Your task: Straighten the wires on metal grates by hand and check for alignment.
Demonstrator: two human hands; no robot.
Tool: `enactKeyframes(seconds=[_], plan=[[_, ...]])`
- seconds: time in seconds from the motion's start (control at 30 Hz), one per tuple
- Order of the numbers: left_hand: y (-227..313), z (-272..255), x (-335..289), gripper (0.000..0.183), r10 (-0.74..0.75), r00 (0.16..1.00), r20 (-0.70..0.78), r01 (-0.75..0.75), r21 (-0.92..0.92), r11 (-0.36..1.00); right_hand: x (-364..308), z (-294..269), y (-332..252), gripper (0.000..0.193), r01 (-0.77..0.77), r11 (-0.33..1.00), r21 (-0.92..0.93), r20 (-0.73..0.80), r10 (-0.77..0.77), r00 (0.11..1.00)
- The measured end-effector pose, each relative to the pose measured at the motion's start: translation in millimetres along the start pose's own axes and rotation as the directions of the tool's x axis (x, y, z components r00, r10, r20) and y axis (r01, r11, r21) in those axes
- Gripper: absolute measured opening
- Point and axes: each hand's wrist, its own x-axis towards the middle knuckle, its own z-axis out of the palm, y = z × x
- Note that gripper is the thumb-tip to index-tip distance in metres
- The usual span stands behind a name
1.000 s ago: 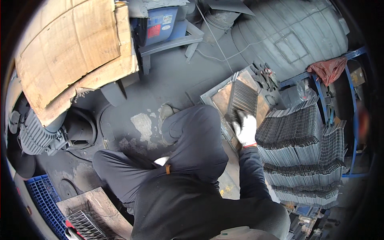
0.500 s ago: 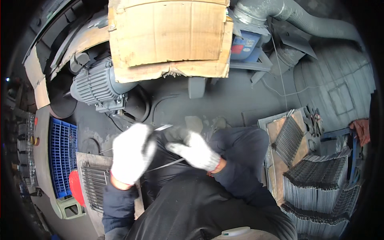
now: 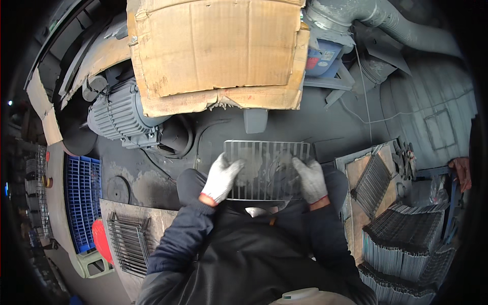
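In front of my lap a flat wire rack [image 3: 269,170], with a rectangular rim and several parallel bars, is held up between both hands. My left hand [image 3: 222,178], in a white knit glove, grips its left edge. My right hand [image 3: 310,179], gloved the same way, closes on the right edge. Both thumbs lie over the rack's face, while the other fingers are partly hidden. By my left side a board [image 3: 162,217] carries a pile of wire racks [image 3: 127,244]. More wire racks [image 3: 372,185] lie on a wooden board [image 3: 351,216] to the right.
Cardboard sheets [image 3: 218,51] cover something straight ahead, with a grey motor [image 3: 119,114] to their left. Tall stacks of racks [image 3: 401,239] stand at the right. A blue plastic crate [image 3: 84,203] is at far left. A large duct [image 3: 391,23] runs along the upper right.
Both hands, blurred before near a thin shiny strip-like edge over my lap, have moved apart. They now hold the wire rack by its two sides, its face turned to view.
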Motion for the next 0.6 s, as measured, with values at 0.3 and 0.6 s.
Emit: enactKeyframes(seconds=[0.3,0.6], plan=[[33.9,-33.4,11.5,0.025,-0.176,0.982,-0.067,0.181,0.063,0.982,38.0,46.1,7.4,0.023,0.122,0.988,-0.094,0.064,-0.117,0.991],[-5.9,19.5,29.8,0.024,-0.178,0.984,0.008,0.176,0.110,0.978,13.4,4.0,-29.2,0.023,0.061,0.997,-0.054,-0.161,-0.069,0.984]])
